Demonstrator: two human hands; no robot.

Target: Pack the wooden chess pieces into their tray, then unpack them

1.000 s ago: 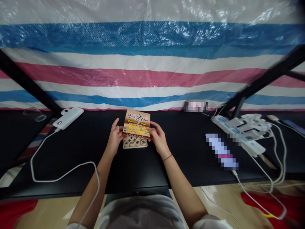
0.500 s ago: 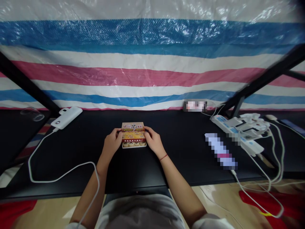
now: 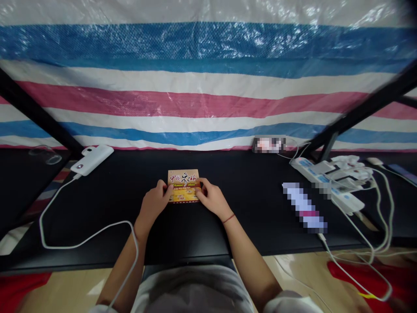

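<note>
A small Chinese chess box (image 3: 183, 184) with a tan and yellow printed lid lies on the black table (image 3: 189, 232) in front of me. My left hand (image 3: 157, 198) grips its left side, thumb on the lid's edge. From the right, my right hand (image 3: 210, 198) holds the opposite side, its thumb at the lid's lower right and fingers curled at the edge. The lid covers the box's top down to the near edge, and no pieces show.
A white power bank (image 3: 93, 160) with a cable lies at the left. To the right are a blurred-out phone (image 3: 304, 208), a power strip (image 3: 329, 182) full of plugs and loose white cables. Behind stands a striped plastic sheet (image 3: 195, 104).
The lid has slid toward me over the row of round chess pieces that showed at the near edge. Both hands have come slightly nearer with it.
</note>
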